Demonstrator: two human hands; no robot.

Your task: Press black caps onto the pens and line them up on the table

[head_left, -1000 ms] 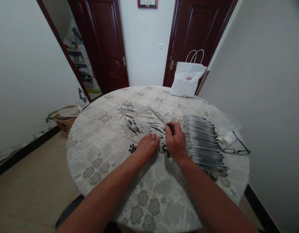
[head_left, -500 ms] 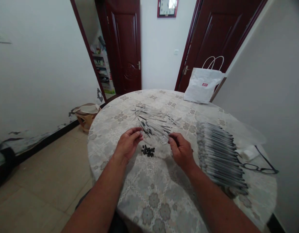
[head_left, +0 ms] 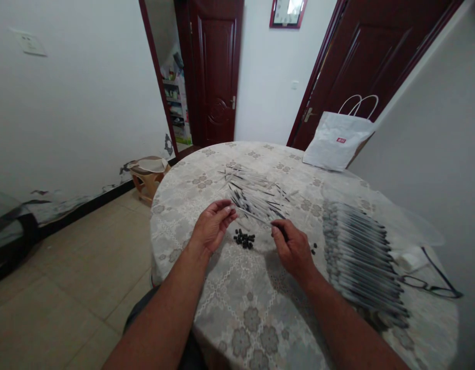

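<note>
Both my hands hold one thin pen barrel (head_left: 253, 216) level above the round table (head_left: 237, 318). My left hand (head_left: 214, 226) pinches its left end between thumb and fingertips. My right hand (head_left: 293, 246) pinches the right end, fingers curled. Below the barrel lies a small heap of black caps (head_left: 244, 239). A loose pile of pen parts (head_left: 253, 192) is spread just beyond my hands. A neat row of assembled pens (head_left: 361, 252) lies to the right of my right hand.
A white paper bag (head_left: 338, 141) stands at the table's far edge. Glasses (head_left: 430, 282) and a clear plastic sheet (head_left: 399, 221) lie at the right. A low stool (head_left: 147, 177) stands on the floor at the left, with dark doors behind.
My hands have lifted off the pile and moved apart, now holding one barrel between them. The view has swung left, so the table sits further right.
</note>
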